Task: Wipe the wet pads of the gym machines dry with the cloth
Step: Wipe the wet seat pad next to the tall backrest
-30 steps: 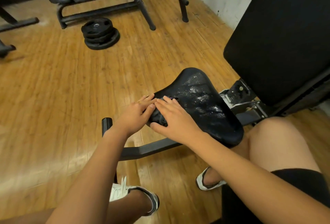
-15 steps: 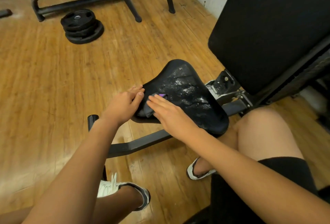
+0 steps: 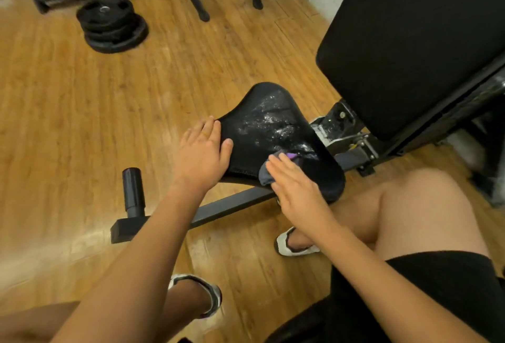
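left hand steadies wet seat pad | right hand presses cloth flat on pad

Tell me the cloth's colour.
The cloth is dark grey with a purple bit; head view.
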`<state>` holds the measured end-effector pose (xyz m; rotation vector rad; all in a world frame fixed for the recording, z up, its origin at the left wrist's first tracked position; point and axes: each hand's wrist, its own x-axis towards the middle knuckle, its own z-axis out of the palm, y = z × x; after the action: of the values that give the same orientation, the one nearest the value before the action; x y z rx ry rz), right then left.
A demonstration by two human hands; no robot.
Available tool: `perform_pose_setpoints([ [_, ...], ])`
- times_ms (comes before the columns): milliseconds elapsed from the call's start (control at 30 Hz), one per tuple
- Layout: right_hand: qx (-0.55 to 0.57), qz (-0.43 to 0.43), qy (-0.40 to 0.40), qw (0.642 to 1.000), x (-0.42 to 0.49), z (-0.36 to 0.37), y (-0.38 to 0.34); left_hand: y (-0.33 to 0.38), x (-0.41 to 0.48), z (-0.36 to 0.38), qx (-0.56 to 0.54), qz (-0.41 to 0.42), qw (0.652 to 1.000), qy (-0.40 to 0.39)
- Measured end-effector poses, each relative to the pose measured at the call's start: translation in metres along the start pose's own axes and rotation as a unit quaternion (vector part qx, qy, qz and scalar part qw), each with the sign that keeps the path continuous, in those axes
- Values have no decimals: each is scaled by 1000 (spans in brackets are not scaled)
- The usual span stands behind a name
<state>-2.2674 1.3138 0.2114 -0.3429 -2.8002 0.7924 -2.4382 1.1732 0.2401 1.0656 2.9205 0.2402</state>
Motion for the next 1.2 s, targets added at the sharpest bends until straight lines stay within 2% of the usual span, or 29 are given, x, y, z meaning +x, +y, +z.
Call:
perform_pose_setpoints([
  [100,3,-48,-30,998,25,5,-15,1,1,-3,6,3,1000,-6],
  [200,16,-43,-32,998,3,-4,17,4,1,-5,22,-6,1000,-17],
  [300,0,58,18,998,-24,-25,62,7,3,-4,31,-20,999,-21],
  [367,7,124,15,992,-21,-35,67,8,5,0,23,-26,999,-14],
  [500,45,165,28,985,-17,-29,48,6,6,1,28,-25,999,-14],
  [567,77,188,76,976,-19,-28,47,7,7,-1,34,-23,999,-16],
  [667,68,224,137,962,-10,-26,48,13,5,2,31,-44,998,16],
  [800,26,278,94,956,2,-16,48,17,3,9,19,-60,996,61],
  [900,-34,272,83,958,-2,-9,45,15,5,11,14,-61,995,73],
  [1033,-35,231,100,967,-19,0,33,16,5,12,11,-62,994,86],
  [1133,-52,187,47,980,-13,-12,44,16,5,13,9,-63,994,91],
  [1200,-52,189,16,981,11,-22,63,16,6,14,10,-63,993,95],
])
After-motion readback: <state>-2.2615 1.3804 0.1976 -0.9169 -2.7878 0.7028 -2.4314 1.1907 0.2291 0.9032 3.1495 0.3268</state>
